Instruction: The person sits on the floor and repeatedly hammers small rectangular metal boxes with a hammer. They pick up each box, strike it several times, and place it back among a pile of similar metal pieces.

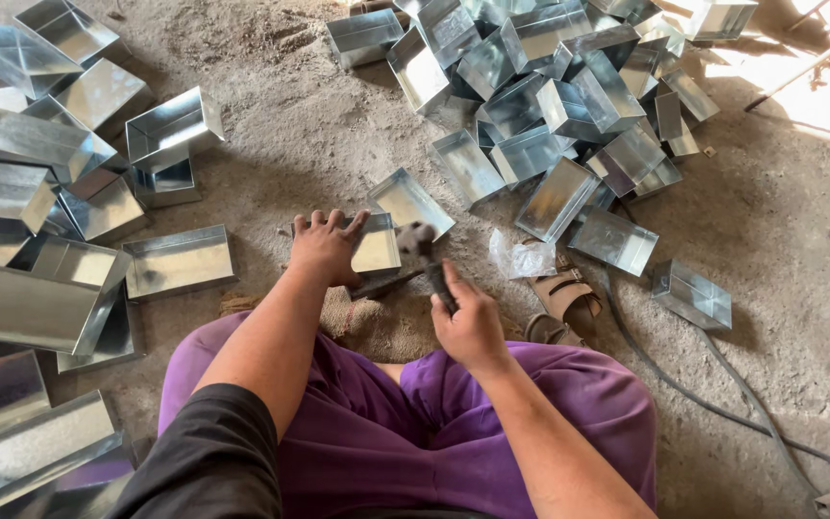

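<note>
I sit on the ground in purple trousers. My left hand (pixel 324 248) grips the near edge of a small shiny sheet-metal tray (pixel 377 245), holding it down on the concrete floor. My right hand (pixel 471 322) is closed around the handle of a hammer (pixel 422 248), whose dark head is blurred just above the tray's right edge. A dark metal bar (pixel 381 284) lies under the tray. A piece of burlap (pixel 353 312) lies beneath, in front of my knees.
Several finished metal trays lie piled at the back right (pixel 569 96) and stacked along the left (pixel 40 231). A pair of sandals (pixel 564 303) and a clear plastic bag (pixel 523 258) lie to my right. A grey cable (pixel 713 384) runs along the floor.
</note>
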